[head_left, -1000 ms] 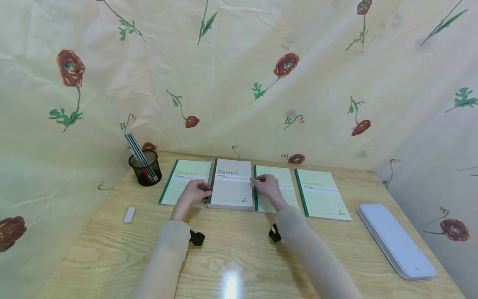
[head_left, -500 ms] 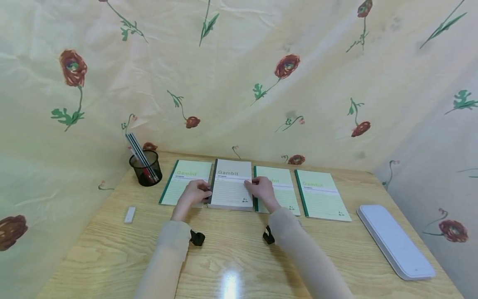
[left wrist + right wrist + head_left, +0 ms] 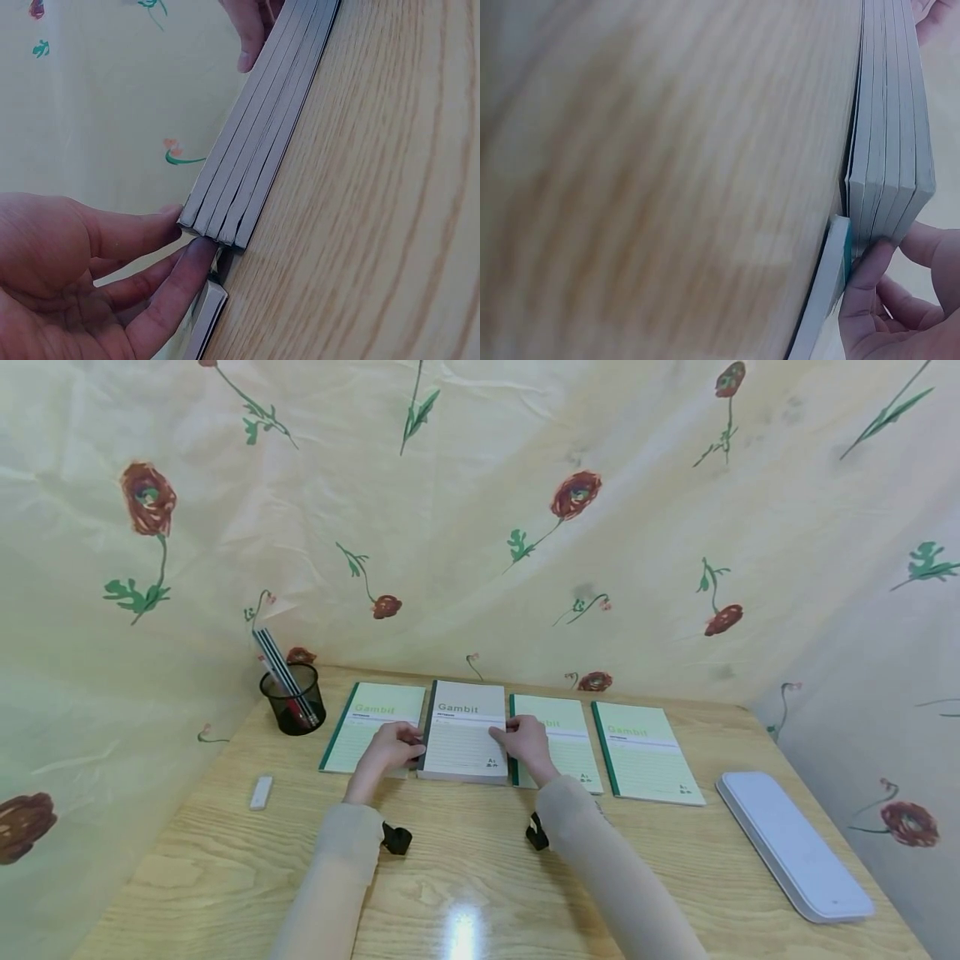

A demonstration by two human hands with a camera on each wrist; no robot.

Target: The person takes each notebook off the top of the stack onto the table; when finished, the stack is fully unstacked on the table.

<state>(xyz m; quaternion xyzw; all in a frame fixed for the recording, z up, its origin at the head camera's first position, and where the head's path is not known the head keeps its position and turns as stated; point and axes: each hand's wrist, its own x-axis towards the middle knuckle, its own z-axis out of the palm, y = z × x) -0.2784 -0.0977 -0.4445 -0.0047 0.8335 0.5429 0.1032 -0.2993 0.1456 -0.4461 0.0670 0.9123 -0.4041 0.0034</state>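
A thick stack of notebooks (image 3: 461,747) with a grey-white top cover and dark spine lies on the table between both hands. My left hand (image 3: 392,746) grips its left side; in the left wrist view the thumb lies at the top edge and a finger presses the spine side. At the opposite side my right hand (image 3: 527,741) grips the stack, thumb over the cover and fingers against the page edges, as the right wrist view shows. Under the left hand lies a green notebook (image 3: 386,697); another green notebook (image 3: 573,752) is partly hidden by the right hand.
A third green notebook (image 3: 648,752) lies further right. A black mesh pen cup (image 3: 300,714) with several pencils stands at the back left, a white eraser-like block (image 3: 260,792) in front of it. A long white case (image 3: 795,843) lies near the right edge. Patterned fabric (image 3: 450,527) hangs behind.
My right hand has moved left from over the neighbouring green notebook onto the stack's right edge, its thumb now on the cover. The left hand and the stack have stayed in place.
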